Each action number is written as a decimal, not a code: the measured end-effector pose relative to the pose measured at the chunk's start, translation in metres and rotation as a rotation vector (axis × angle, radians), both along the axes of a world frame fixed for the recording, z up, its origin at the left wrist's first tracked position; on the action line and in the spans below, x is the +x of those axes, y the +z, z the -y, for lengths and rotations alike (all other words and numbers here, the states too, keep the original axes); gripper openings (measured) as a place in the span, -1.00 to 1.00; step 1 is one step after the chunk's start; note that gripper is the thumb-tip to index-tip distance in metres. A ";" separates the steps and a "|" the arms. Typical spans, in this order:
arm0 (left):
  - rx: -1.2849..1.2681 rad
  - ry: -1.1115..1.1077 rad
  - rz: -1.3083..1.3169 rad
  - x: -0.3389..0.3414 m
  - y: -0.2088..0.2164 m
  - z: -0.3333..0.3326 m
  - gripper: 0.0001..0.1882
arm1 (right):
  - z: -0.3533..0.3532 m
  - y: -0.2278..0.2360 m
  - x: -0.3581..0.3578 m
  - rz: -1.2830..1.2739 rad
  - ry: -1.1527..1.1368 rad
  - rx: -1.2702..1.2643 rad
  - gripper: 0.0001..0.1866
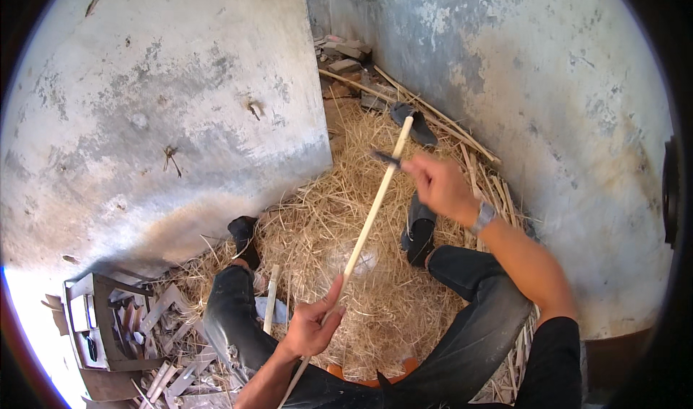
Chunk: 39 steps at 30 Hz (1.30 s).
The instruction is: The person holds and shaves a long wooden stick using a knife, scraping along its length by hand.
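Note:
A long, pale, peeled stick (370, 221), perhaps bamboo, slants up and away to the right between my knees. My left hand (316, 325) is closed round its lower part, and the near end runs back past my wrist towards my lap. Close to the far tip, a knife (386, 158) with a dark blade lies across the stick. My right hand (442, 186) grips this knife, with its handle mostly hidden in the fingers. A watch (484, 216) circles my right wrist.
Straw-like shavings (361, 286) cover the floor between my legs. A dark slipper (415, 123) lies beyond the stick's tip. Long strips (447, 124) lean along the right wall. At left stand a wooden frame (108, 322) and scrap wood (180, 366); another pale stick (271, 299) rises beside my left knee.

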<state>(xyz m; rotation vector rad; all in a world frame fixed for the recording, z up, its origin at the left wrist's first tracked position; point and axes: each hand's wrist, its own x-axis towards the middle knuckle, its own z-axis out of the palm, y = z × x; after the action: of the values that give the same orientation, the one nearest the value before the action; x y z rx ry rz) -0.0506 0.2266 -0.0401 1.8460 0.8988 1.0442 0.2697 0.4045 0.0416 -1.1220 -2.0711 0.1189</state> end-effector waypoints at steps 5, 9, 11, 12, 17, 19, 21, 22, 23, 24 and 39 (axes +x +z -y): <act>-0.388 0.017 -0.060 -0.002 0.028 0.006 -0.36 | -0.002 0.008 -0.010 -0.074 -0.129 -0.178 -0.70; -0.367 0.046 0.042 0.007 0.024 0.001 -0.35 | 0.032 -0.021 -0.041 -0.159 0.002 0.097 -0.73; -0.378 0.079 -0.051 0.000 0.024 0.002 -0.35 | 0.052 -0.024 -0.057 0.023 0.176 -0.072 -0.74; -0.383 0.077 -0.054 -0.002 0.025 0.003 -0.35 | 0.049 -0.013 -0.055 0.068 0.155 -0.172 -0.74; -0.266 0.085 0.067 0.003 0.012 0.005 -0.38 | 0.022 -0.006 -0.042 -0.081 -0.129 -0.085 -0.74; -0.121 0.077 0.142 0.008 0.000 0.001 -0.38 | 0.060 -0.023 -0.066 -0.085 0.201 -0.106 -0.75; -0.342 0.061 0.138 0.004 0.015 0.001 -0.37 | 0.071 -0.016 -0.076 -0.093 0.256 -0.262 -0.74; -0.415 0.055 0.137 0.004 0.018 -0.001 -0.37 | 0.076 -0.012 -0.078 -0.101 0.313 -0.414 -0.72; -0.517 -0.001 0.257 0.001 0.019 0.001 -0.37 | 0.076 -0.003 -0.078 -0.106 0.313 -0.419 -0.72; -0.614 -0.050 0.379 -0.001 0.019 0.001 -0.36 | 0.065 0.007 -0.072 -0.276 0.160 -0.432 -0.71; -0.892 -0.596 0.345 -0.002 0.028 0.003 -0.33 | 0.008 0.056 0.029 -0.919 -0.167 -0.577 -0.69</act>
<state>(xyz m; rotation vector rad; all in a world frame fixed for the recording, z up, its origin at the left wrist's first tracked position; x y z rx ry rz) -0.0526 0.2235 -0.0126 1.0190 0.4311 0.4331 0.2991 0.3969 0.0975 -1.2333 -1.1252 0.9983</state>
